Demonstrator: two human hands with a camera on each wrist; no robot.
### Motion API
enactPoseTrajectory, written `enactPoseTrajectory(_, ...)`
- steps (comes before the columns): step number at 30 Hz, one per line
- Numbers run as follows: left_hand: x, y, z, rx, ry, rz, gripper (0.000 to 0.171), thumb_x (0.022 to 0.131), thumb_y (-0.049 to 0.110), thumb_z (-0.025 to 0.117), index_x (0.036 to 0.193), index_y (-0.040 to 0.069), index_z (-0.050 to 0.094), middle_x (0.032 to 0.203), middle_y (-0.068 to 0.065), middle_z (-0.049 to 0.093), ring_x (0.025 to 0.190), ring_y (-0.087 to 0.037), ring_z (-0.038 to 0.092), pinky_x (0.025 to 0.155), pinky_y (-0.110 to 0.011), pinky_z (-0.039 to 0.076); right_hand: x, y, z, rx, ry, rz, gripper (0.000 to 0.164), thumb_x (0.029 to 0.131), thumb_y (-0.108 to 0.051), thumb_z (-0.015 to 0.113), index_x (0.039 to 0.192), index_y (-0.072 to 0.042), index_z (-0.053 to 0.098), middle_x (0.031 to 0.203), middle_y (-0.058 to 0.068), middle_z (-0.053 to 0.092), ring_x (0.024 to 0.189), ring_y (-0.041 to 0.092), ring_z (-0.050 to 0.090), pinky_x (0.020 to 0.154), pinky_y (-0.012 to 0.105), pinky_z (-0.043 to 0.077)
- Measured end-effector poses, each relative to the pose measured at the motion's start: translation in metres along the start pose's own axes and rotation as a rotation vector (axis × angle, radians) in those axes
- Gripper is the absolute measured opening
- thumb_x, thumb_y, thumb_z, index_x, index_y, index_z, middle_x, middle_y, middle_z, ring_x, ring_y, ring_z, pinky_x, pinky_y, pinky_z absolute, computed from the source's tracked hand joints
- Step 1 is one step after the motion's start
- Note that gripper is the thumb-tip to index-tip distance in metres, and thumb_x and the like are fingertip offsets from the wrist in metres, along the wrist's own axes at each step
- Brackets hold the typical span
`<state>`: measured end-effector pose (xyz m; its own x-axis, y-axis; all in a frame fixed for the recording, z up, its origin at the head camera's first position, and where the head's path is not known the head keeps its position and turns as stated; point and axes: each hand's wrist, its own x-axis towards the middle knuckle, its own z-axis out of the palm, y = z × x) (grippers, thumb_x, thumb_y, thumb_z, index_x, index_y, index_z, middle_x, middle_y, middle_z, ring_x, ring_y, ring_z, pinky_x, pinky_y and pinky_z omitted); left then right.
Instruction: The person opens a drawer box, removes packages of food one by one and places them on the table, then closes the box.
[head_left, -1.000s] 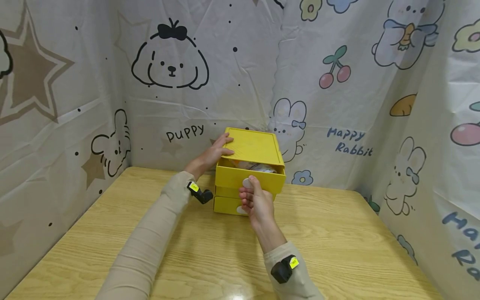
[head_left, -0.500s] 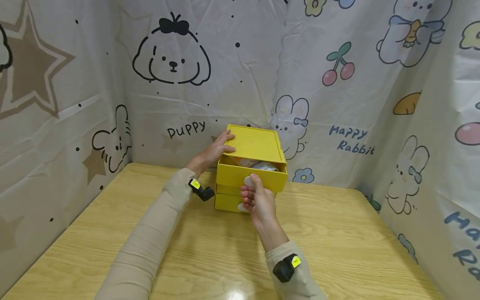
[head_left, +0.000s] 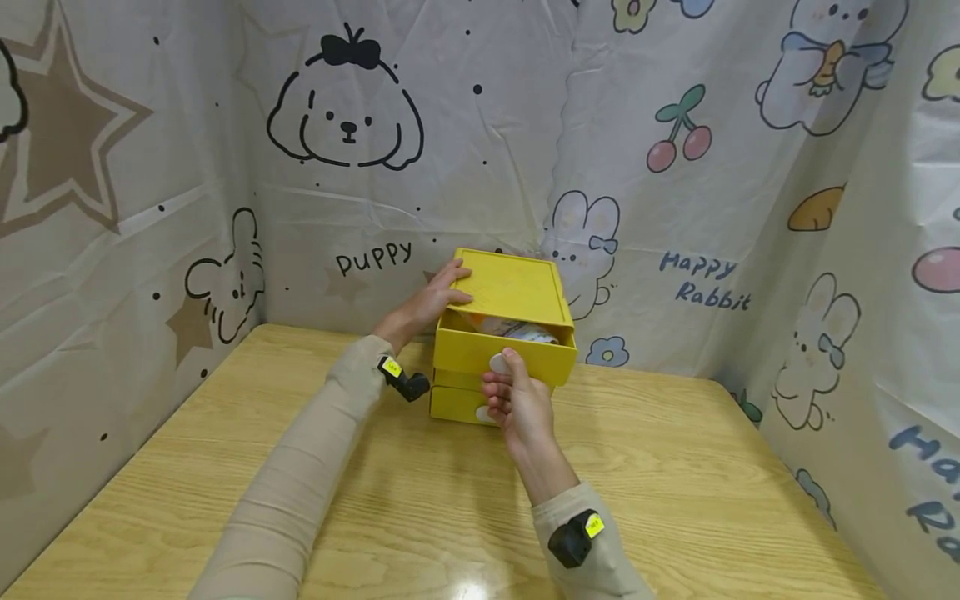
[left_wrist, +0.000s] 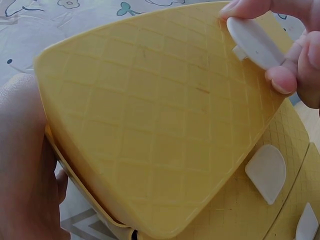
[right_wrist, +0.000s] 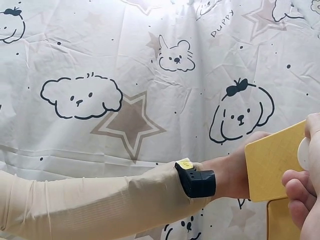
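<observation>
A small yellow drawer unit (head_left: 510,287) stands on the table in the head view. Its top drawer (head_left: 465,351) is pulled partway out and tips slightly downward. My right hand (head_left: 527,410) pinches the white knob (left_wrist: 256,44) of this drawer between thumb and fingers, the other fingers curled below. My left hand (head_left: 423,307) rests on the unit's upper left edge, fingers lying on the lid. Inside the drawer a crinkled item with white and orange patches (head_left: 525,332) shows through the gap; its kind is unclear.
Below, the lower drawers are closed, each with a white knob (left_wrist: 267,172). Wood-grain tabletop (head_left: 405,500) extends in front and to both sides. A printed cloth (head_left: 480,167) hangs close behind the unit and along the sides.
The head view has shifted slightly. Both hands keep their places on the unit and the knob, and the top drawer stays about as far out as before.
</observation>
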<state>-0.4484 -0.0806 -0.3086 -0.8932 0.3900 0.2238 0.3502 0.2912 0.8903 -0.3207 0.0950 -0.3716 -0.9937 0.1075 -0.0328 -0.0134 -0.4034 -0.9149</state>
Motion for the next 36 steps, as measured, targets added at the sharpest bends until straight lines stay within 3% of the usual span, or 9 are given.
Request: enactPoseTrajectory(36, 0.000, 0.000, 0.002, 0.015, 0.014, 0.008, 0.064, 0.102, 0.024, 0.049, 0.160, 0.004, 0.033, 0.173, -0.002, 0.003, 0.157, -0.021, -0.001, 0.124, -0.045, 0.004, -0.011, -0.001, -0.005, -0.010, 0.000, 0.028, 0.047, 0.097, -0.045, 0.070, 0.090, 0.001, 0.070, 0.072, 0.003, 0.066, 0.055, 0.006, 0.055, 0.051, 0.017, 0.046)
